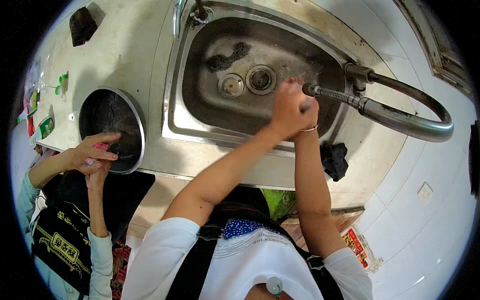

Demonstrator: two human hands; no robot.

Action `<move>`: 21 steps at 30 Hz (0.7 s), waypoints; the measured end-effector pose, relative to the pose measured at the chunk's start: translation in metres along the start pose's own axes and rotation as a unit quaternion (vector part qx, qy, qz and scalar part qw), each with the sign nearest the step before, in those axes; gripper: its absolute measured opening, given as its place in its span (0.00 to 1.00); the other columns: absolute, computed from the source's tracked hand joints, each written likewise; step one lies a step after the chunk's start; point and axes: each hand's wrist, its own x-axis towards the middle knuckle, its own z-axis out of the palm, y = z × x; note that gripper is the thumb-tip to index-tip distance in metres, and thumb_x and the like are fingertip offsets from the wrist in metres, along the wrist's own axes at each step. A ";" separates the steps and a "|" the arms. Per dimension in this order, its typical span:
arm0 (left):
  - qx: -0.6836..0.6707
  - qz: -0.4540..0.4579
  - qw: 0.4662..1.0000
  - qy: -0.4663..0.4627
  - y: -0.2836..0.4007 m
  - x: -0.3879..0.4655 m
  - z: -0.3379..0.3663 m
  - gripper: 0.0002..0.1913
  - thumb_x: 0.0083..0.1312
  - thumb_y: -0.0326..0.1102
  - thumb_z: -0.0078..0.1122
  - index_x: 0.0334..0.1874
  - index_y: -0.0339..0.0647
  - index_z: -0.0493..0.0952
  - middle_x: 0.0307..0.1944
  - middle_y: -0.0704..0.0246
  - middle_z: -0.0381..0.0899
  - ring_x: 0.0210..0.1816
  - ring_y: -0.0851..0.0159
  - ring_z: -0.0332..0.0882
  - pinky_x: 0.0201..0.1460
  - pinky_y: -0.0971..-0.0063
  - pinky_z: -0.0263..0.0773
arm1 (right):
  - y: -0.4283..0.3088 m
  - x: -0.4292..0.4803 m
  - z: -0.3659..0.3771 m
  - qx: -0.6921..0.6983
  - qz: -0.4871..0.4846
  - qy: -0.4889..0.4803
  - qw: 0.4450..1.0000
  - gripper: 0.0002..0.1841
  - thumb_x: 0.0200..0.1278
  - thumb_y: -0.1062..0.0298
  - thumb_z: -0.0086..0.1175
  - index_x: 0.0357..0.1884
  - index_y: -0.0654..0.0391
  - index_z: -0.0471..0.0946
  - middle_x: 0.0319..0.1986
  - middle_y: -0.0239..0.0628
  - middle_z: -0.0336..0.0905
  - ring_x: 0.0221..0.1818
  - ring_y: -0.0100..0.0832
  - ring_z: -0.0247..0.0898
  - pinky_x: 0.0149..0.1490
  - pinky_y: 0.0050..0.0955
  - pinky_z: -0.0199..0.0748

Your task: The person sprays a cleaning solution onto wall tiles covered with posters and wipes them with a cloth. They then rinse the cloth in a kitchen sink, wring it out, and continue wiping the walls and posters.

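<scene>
Over the right part of the stainless steel sink (180, 123), my left hand (288, 110) and my right hand (310, 112) are pressed together. They overlap just below the faucet's nozzle (309, 90), and water splashes beside them. My fingers blur and partly hide one another, so I cannot tell whether anything lies between the palms. A thin bracelet (309, 128) circles my right wrist. Left of my hands is the round drain (261, 80), with a metal drain strainer (230, 86) beside it. Farther back on the sink floor lies a dark, rough-looking patch of material (228, 57).
The faucet's curved pipe (420, 127) arches to the right. A crumpled black cloth (335, 161) lies by the sink's front right corner. At left, a co-worker's hands (95, 153) hold something pink over a dark metal basin (139, 127). A dark lump (82, 26) rests on the counter (123, 71).
</scene>
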 end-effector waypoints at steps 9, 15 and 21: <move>0.026 -0.045 0.998 0.030 -0.038 0.031 -0.021 0.11 0.57 0.41 0.62 0.28 0.40 0.78 0.33 0.58 0.76 0.38 0.50 0.75 0.41 0.57 0.69 | 0.017 0.015 0.068 -0.071 0.079 0.342 0.934 0.19 0.74 0.51 0.37 0.48 0.55 0.72 0.44 0.32 0.76 0.50 0.27 0.72 0.54 0.34 0.73; 0.123 0.240 0.962 -0.036 -0.013 0.011 -0.058 0.11 0.57 0.53 0.59 0.32 0.57 0.79 0.35 0.66 0.72 0.38 0.57 0.73 0.39 0.68 0.69 | -0.014 0.010 0.028 0.046 0.120 0.057 0.990 0.23 0.71 0.43 0.39 0.46 0.54 0.73 0.42 0.37 0.76 0.44 0.29 0.75 0.49 0.32 0.76; 0.102 0.164 0.979 -0.059 -0.005 0.019 -0.067 0.10 0.56 0.46 0.60 0.31 0.49 0.78 0.31 0.67 0.74 0.30 0.60 0.76 0.26 0.69 0.72 | 0.009 0.011 0.059 -0.085 0.005 0.276 0.957 0.17 0.70 0.51 0.44 0.40 0.53 0.76 0.36 0.35 0.79 0.36 0.32 0.77 0.45 0.31 0.76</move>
